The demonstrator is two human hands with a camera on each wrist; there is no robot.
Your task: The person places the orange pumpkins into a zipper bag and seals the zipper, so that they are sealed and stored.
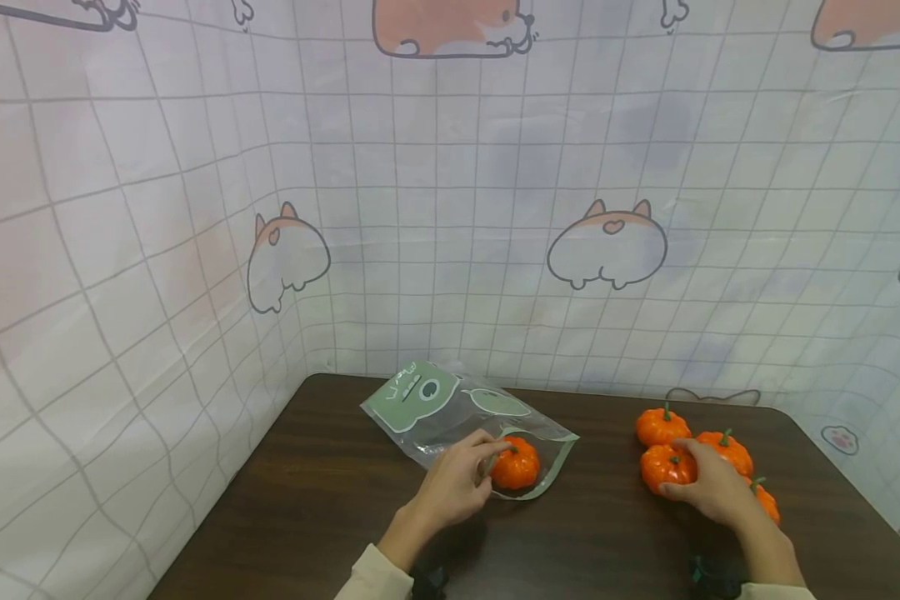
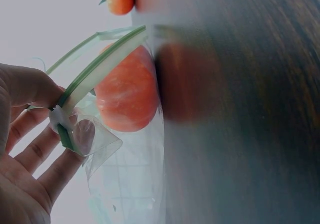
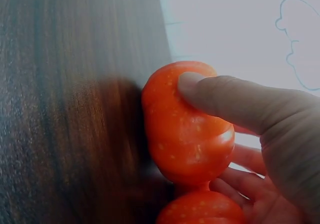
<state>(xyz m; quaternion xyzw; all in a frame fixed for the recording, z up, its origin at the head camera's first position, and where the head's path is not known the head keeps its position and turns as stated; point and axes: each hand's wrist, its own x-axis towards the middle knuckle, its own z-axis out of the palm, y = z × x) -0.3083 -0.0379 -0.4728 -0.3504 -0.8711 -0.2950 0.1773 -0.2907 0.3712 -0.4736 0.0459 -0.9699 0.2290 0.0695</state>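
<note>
A clear zip bag (image 1: 457,421) with a green cartoon face lies on the dark table, its opening toward the right. Inside, close to that opening, sits a small orange toy pumpkin (image 1: 516,465). My left hand (image 1: 457,477) pinches the green zip edge (image 2: 100,67) at one corner, thumb on one side and fingers on the other; the mouth gapes in the left wrist view. Over at the right, my right hand (image 1: 720,486) grips another orange pumpkin (image 3: 187,129), thumb on its near side and fingers behind. That pumpkin stands at the front left of a small cluster.
Three more pumpkins crowd round the right hand: one behind (image 1: 660,427), one to the right (image 1: 729,452), and one partly hidden by the wrist (image 1: 767,502). A dark wooden table (image 1: 592,533) meets a gridded cloth wall (image 1: 480,317) at the back and left.
</note>
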